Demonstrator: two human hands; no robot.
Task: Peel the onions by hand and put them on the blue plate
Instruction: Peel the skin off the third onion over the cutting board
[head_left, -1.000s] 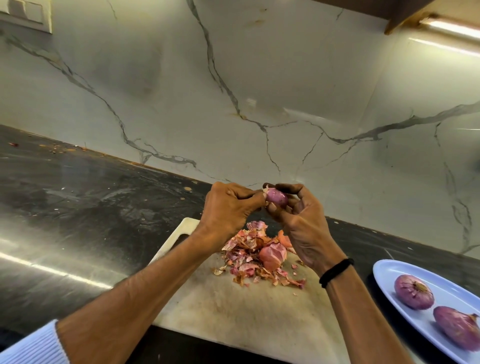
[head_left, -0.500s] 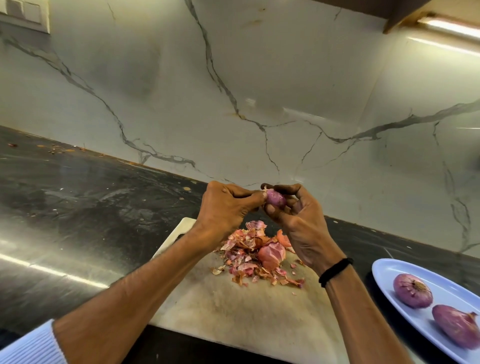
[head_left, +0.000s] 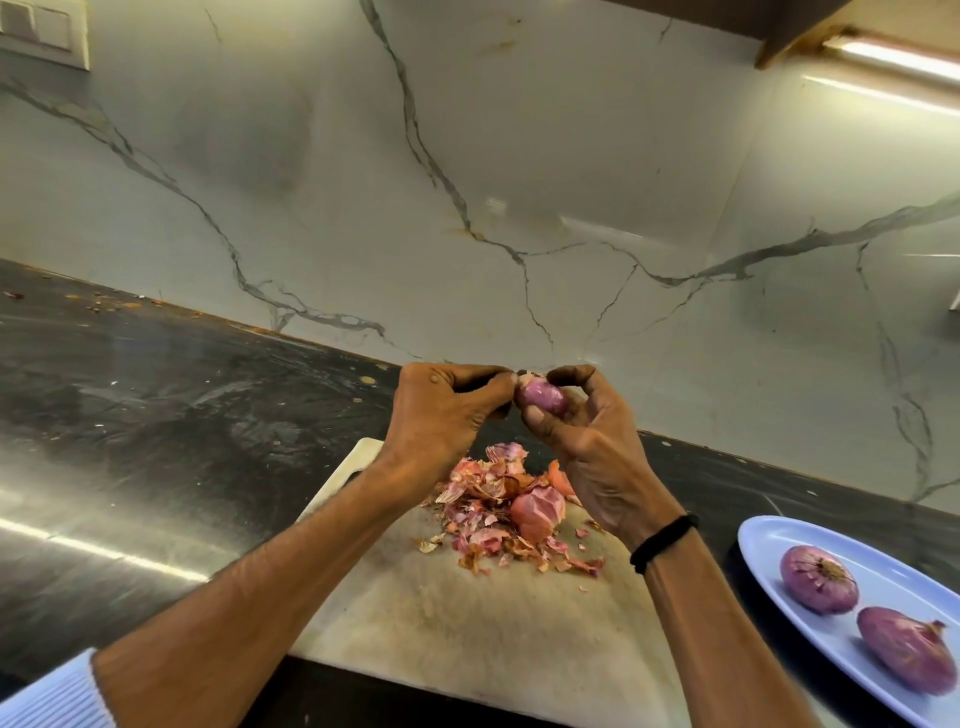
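Note:
A small purple onion (head_left: 542, 397) is held up above the cutting board (head_left: 467, 623). My right hand (head_left: 592, 447) grips it between thumb and curled fingers. My left hand (head_left: 447, 415) pinches at the onion's top end with curled fingertips. Below the hands a heap of pink onion skins (head_left: 509, 509) lies on the board. At the lower right, the blue plate (head_left: 878, 571) carries two peeled onions, one at the back (head_left: 818, 578) and one nearer me (head_left: 906, 649).
The board lies on a dark shiny counter (head_left: 156, 415) against a marble wall (head_left: 519, 182). Small scraps dot the counter's far left edge (head_left: 98, 304). A wall switch (head_left: 41, 31) sits at the top left, and a light strip (head_left: 893, 57) at the top right.
Both hands have lifted slightly and the onion has turned a little in my right hand. The left fingertips stay pinched at its top. The plate and skins have not moved.

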